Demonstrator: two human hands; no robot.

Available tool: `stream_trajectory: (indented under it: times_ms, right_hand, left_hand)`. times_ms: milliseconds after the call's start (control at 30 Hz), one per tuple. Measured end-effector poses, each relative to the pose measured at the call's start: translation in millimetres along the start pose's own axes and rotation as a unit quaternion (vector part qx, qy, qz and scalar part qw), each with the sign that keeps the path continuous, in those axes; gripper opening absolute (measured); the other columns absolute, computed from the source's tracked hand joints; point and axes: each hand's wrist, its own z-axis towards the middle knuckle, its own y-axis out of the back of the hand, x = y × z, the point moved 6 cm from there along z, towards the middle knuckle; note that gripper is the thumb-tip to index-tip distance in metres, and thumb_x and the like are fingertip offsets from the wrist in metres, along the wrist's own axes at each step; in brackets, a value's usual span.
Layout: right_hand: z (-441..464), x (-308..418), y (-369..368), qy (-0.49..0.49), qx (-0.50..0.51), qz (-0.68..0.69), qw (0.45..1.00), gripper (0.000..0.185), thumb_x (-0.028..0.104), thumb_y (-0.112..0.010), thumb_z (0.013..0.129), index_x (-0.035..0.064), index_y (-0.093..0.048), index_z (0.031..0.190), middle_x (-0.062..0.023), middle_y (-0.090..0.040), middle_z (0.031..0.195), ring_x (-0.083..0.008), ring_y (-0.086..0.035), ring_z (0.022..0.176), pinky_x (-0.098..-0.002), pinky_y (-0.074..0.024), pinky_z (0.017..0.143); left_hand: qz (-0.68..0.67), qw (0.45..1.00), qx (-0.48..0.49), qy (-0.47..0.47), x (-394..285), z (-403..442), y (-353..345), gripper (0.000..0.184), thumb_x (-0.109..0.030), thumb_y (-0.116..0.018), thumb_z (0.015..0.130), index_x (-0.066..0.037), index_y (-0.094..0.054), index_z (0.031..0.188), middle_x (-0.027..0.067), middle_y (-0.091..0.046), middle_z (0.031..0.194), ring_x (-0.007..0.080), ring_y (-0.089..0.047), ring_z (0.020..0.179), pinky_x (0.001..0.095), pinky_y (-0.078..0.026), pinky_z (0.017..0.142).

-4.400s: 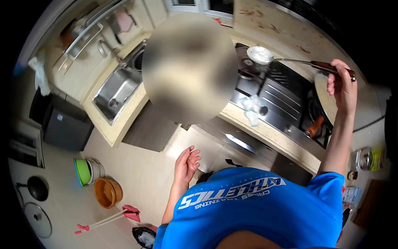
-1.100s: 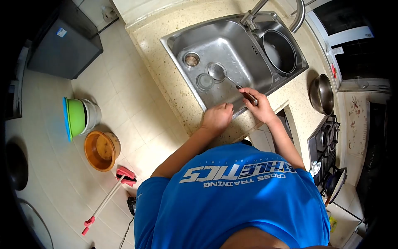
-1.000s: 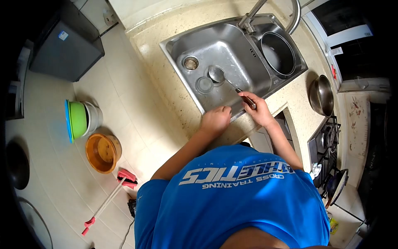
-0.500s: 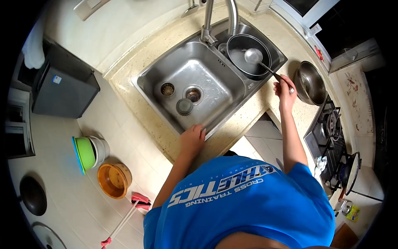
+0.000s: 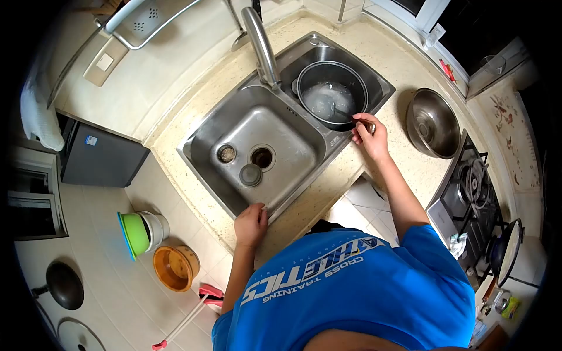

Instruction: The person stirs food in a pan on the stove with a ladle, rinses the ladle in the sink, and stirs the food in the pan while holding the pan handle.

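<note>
My right hand [image 5: 371, 136] grips the dark handle of a metal ladle [image 5: 341, 112] at the near right rim of a dark pot [image 5: 364, 88]. The ladle's head is down in cloudy water inside the pot, which sits in the smaller sink basin. Curled, my left hand [image 5: 251, 225] rests on the front edge of the metal sink [image 5: 281, 131]; whether it holds anything is too small to make out. A round strainer cup [image 5: 250, 175] lies beside the drain opening [image 5: 262, 157] in the larger basin.
A steel bowl [image 5: 433, 123] stands on the counter right of the sink, near the gas stove [image 5: 468, 193]. The faucet [image 5: 261, 47] arches over the sink. Plastic basins [image 5: 135, 235] and an orange-brown bucket [image 5: 176, 268] stand on the floor at left.
The ladle has gone from the large basin over to the pot and down into its water. My left hand has stayed at the sink's front edge, while the view has shifted.
</note>
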Motion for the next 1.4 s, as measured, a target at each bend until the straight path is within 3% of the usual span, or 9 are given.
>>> stream_trajectory:
  times_ms: [133, 233, 433, 533, 700, 867, 1267, 1333, 1400]
  right_hand:
    - [-5.9, 19.5, 10.8, 0.188, 0.033, -0.264, 0.945, 0.025, 0.003, -0.058, 0.080, 0.0055, -0.061, 0.105, -0.0056, -0.063, 0.078, -0.0115, -0.059, 0.069, -0.0253, -0.0472, 0.067]
    - [-10.5, 17.2, 27.4, 0.161, 0.026, -0.130, 0.978, 0.026, 0.003, -0.058, 0.080, 0.0058, -0.061, 0.106, -0.0064, -0.063, 0.077, -0.0110, -0.059, 0.071, -0.0250, -0.0469, 0.067]
    - [-45.4, 48.0, 33.9, 0.177, 0.024, -0.204, 0.963, 0.028, 0.002, -0.058, 0.079, 0.0050, -0.060, 0.107, -0.0081, -0.062, 0.078, -0.0144, -0.059, 0.070, -0.0264, -0.0468, 0.066]
    - [-80.1, 85.9, 19.6, 0.318, 0.013, -0.272, 0.908, 0.023, 0.002, -0.058, 0.083, 0.0036, -0.060, 0.106, -0.0087, -0.063, 0.079, -0.0160, -0.062, 0.070, -0.0273, -0.0487, 0.065]
    - [-132.6, 96.9, -40.3, 0.300, 0.100, -0.195, 0.928, 0.027, -0.001, -0.060, 0.077, 0.0062, -0.061, 0.103, -0.0098, -0.066, 0.088, -0.0182, -0.063, 0.074, -0.0316, -0.0513, 0.066]
    - [-152.7, 52.8, -145.4, 0.295, 0.303, -0.317, 0.849, 0.027, 0.005, -0.063, 0.076, 0.0072, -0.060, 0.103, -0.0135, -0.060, 0.074, -0.0292, -0.060, 0.067, -0.0365, -0.0486, 0.060]
    - [-186.7, 28.6, -155.9, 0.197, 0.245, -0.347, 0.884, 0.021, 0.006, -0.061, 0.081, 0.0066, -0.059, 0.101, -0.0116, -0.061, 0.079, -0.0224, -0.061, 0.072, -0.0322, -0.0484, 0.064]
    - [-189.8, 8.0, -145.9, 0.037, 0.317, 0.107, 0.942, 0.016, 0.002, -0.054, 0.089, -0.0013, -0.055, 0.104, -0.0112, -0.058, 0.100, -0.0131, -0.056, 0.082, -0.0247, -0.0483, 0.069]
    - [-200.2, 56.6, -144.8, 0.166, 0.215, -0.070, 0.960, 0.018, 0.015, -0.057, 0.088, 0.0042, -0.058, 0.103, -0.0093, -0.062, 0.091, -0.0160, -0.058, 0.076, -0.0262, -0.0479, 0.069]
  left_hand:
    - [0.010, 1.000, -0.005, 0.007, 1.3, 0.4, -2.8, 0.008, -0.013, -0.061, 0.079, -0.007, -0.061, 0.084, 0.0095, -0.062, 0.078, 0.0289, -0.061, 0.071, 0.0370, -0.049, 0.063]
    - [0.015, 1.000, -0.016, -0.010, 0.8, 0.9, -2.5, 0.007, -0.013, -0.062, 0.079, -0.007, -0.061, 0.083, 0.0093, -0.063, 0.078, 0.0286, -0.061, 0.069, 0.0362, -0.049, 0.062]
    - [0.011, 0.999, -0.038, -0.023, 1.6, -0.2, -2.3, 0.005, -0.012, -0.062, 0.079, -0.007, -0.061, 0.081, 0.0094, -0.063, 0.077, 0.0289, -0.061, 0.066, 0.0353, -0.050, 0.060]
    - [0.003, 0.999, -0.035, -0.026, 7.0, -2.4, -4.8, 0.007, -0.013, -0.061, 0.080, -0.008, -0.061, 0.085, 0.0104, -0.064, 0.079, 0.0297, -0.061, 0.070, 0.0372, -0.050, 0.062]
    - [0.001, 1.000, 0.024, 0.009, 6.3, -2.8, -4.6, 0.014, -0.016, -0.057, 0.082, -0.007, -0.061, 0.092, 0.0123, -0.063, 0.082, 0.0319, -0.061, 0.075, 0.0418, -0.048, 0.065]
    - [-0.053, 0.998, -0.012, -0.016, 7.2, -3.9, -2.9, 0.013, -0.014, -0.058, 0.081, -0.006, -0.060, 0.092, 0.0135, -0.062, 0.080, 0.0331, -0.060, 0.073, 0.0420, -0.048, 0.062]
    - [-0.076, 0.993, -0.050, -0.075, 12.2, -8.9, 4.5, 0.014, -0.017, -0.058, 0.082, -0.006, -0.061, 0.089, 0.0124, -0.063, 0.080, 0.0320, -0.061, 0.069, 0.0413, -0.048, 0.061]
    - [-0.077, 0.990, -0.068, -0.095, 9.5, -6.6, 0.9, 0.014, -0.016, -0.059, 0.081, -0.006, -0.062, 0.090, 0.0126, -0.064, 0.081, 0.0320, -0.061, 0.070, 0.0412, -0.049, 0.061]
    - [-0.062, 0.989, -0.071, -0.111, 13.8, -7.9, -4.1, 0.015, -0.015, -0.060, 0.081, -0.005, -0.062, 0.092, 0.0130, -0.065, 0.083, 0.0325, -0.062, 0.071, 0.0413, -0.049, 0.062]
